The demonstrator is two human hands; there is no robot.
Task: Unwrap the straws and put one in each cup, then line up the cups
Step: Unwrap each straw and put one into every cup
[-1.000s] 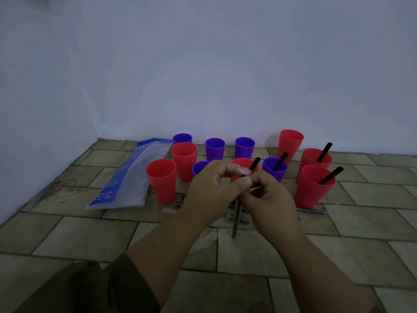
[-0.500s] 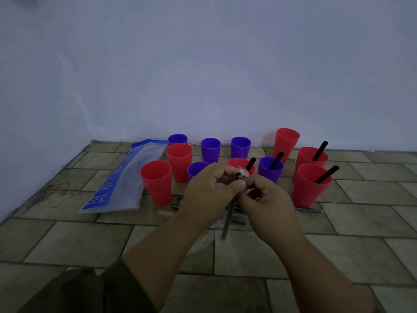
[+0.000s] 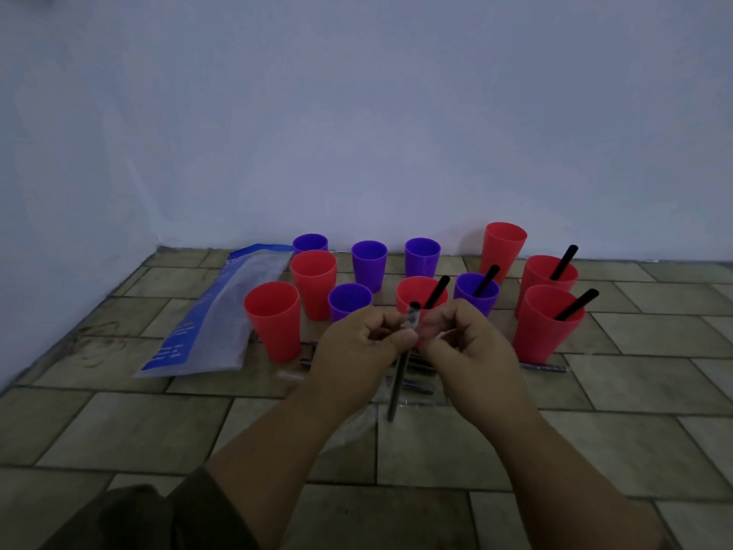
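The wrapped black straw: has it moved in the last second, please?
Yes, the straw rose: its tip now clears the fingers, against the middle red plastic cup.

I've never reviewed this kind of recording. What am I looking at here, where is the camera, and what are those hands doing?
There is no machine: a person wears a camera on the head, looking down at their own bare hands over a tiled floor by a wall. The left hand and right hand together grip a black straw, peeling its clear wrapper at the top. Behind stand red and purple cups; four hold straws, such as the near red cup. More wrapped straws lie on the floor, and a blue and clear plastic bag lies left.
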